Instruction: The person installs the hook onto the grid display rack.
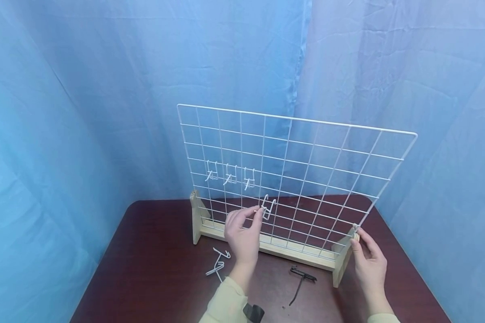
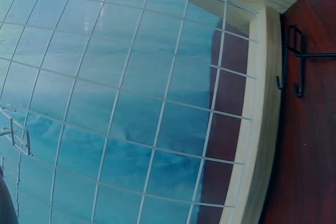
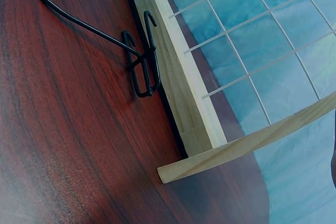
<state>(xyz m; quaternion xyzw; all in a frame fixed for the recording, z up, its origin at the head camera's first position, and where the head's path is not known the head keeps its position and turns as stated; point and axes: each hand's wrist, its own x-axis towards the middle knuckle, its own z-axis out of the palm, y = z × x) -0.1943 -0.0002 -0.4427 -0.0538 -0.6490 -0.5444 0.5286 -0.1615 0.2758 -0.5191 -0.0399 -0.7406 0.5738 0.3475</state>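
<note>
My left hand pinches a white wire hook between thumb and fingertips, close to the front of a white wire grid panel. Its prongs point up; whether they touch the grid I cannot tell. In the left wrist view the same hook shows at the left edge. The panel stands in a pale wooden stand. At the stand's right upright, my right hand grips the top, by the panel's side. Three white hooks hang in a row on the grid's left part.
Loose white hooks lie on the dark red table, left of my left forearm. A black wire hook lies in front of the stand's base, towards the right. Blue curtains surround the table.
</note>
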